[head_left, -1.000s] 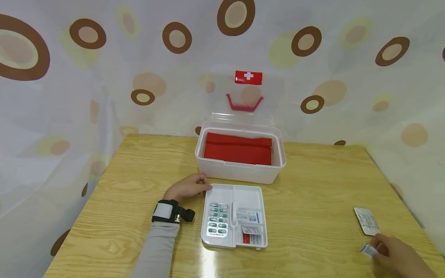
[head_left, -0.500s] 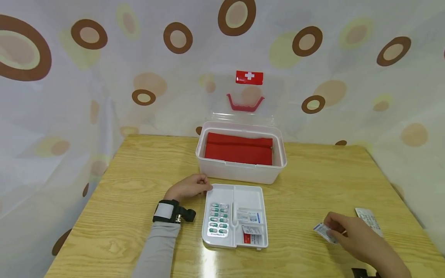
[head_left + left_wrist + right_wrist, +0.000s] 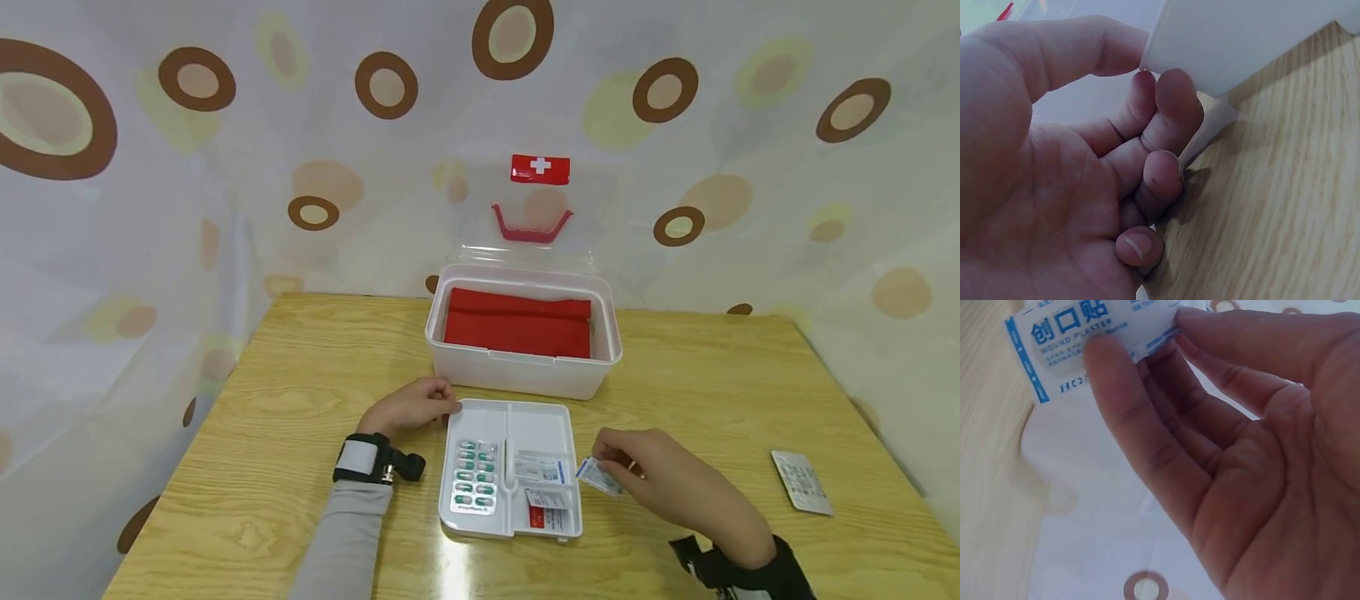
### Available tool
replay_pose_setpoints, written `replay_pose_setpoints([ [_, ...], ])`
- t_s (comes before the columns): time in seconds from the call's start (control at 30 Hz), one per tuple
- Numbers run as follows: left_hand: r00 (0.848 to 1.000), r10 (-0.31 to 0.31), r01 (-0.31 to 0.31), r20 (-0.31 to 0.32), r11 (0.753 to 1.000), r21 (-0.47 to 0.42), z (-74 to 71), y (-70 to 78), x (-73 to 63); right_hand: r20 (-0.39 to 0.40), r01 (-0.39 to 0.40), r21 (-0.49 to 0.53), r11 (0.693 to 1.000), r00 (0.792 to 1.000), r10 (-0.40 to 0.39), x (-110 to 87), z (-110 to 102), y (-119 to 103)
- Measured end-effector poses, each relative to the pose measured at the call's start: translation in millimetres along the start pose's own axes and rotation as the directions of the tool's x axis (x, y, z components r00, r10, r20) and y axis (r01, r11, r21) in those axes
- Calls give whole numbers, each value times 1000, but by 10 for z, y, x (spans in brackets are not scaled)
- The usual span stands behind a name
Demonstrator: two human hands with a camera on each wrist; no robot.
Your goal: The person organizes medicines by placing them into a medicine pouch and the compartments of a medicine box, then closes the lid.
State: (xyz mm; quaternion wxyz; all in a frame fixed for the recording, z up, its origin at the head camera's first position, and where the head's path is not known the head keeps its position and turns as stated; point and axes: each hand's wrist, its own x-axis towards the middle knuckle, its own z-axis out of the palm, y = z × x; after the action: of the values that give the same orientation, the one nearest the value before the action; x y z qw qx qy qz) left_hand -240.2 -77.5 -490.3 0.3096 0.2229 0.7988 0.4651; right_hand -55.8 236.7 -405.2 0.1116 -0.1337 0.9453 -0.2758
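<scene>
My right hand (image 3: 651, 468) pinches a wound plaster packet (image 3: 1079, 347), printed in blue and white, between thumb and fingers. It hangs just right of the white divided tray (image 3: 540, 421). At that tray's far left corner, my left hand (image 3: 411, 406) grips the edge, with curled fingers visible in the left wrist view. A blister pack of green and white capsules (image 3: 474, 477) lies in the left compartment. On the right side, one compartment holds a plaster packet (image 3: 540, 470); the near one holds small packets, white (image 3: 546, 499) and red-and-white (image 3: 545, 518).
Behind the tray stands a white box (image 3: 517, 379) containing a red zippered pouch (image 3: 517, 322). Its clear lid with a red handle (image 3: 533, 231) is raised against the patterned curtain (image 3: 420, 133). A silver blister pack (image 3: 802, 482) lies at the right of the wooden table (image 3: 300, 342).
My right hand has carried the wound plaster packet leftward from the table's right side to beside the tray. The left hand stays at the tray's corner.
</scene>
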Motion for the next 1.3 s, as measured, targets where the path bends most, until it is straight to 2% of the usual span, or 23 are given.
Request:
replay_pose_setpoints([
  [0.2, 1000, 6, -6, 6, 1000, 11, -5, 10, 0, -11, 94, 21, 995, 996, -93, 214, 104, -171],
  [0.37, 1000, 9, -9, 4, 1000, 8, 10, 18, -4, -21, 132, 2, 991, 991, -132, 348, 168, -214],
  [0.57, 1000, 12, -12, 12, 1000, 0, 28, 17, 10, -19, 96, 15, 995, 995, -95, 452, 223, -220],
  [0.7, 1000, 20, -20, 13, 1000, 0, 15, 16, 6, -10, 101, 26, 995, 995, -101, 526, 290, -184],
  [0.83, 1000, 6, -6, 7, 1000, -2, 2, 9, -20, -1, 76, 14, 997, 997, -76, 585, 371, -145],
  [1.03, 1000, -7, 7, -10, 1000, -3, 10, 1, -13, -27, 46, -51, 998, 999, -48, 636, 441, -148],
  [1.3, 1000, 19, -19, 8, 1000, -4, -1, -22, -18, -48, 41, -13, 999, 998, -42, 663, 523, -182],
])
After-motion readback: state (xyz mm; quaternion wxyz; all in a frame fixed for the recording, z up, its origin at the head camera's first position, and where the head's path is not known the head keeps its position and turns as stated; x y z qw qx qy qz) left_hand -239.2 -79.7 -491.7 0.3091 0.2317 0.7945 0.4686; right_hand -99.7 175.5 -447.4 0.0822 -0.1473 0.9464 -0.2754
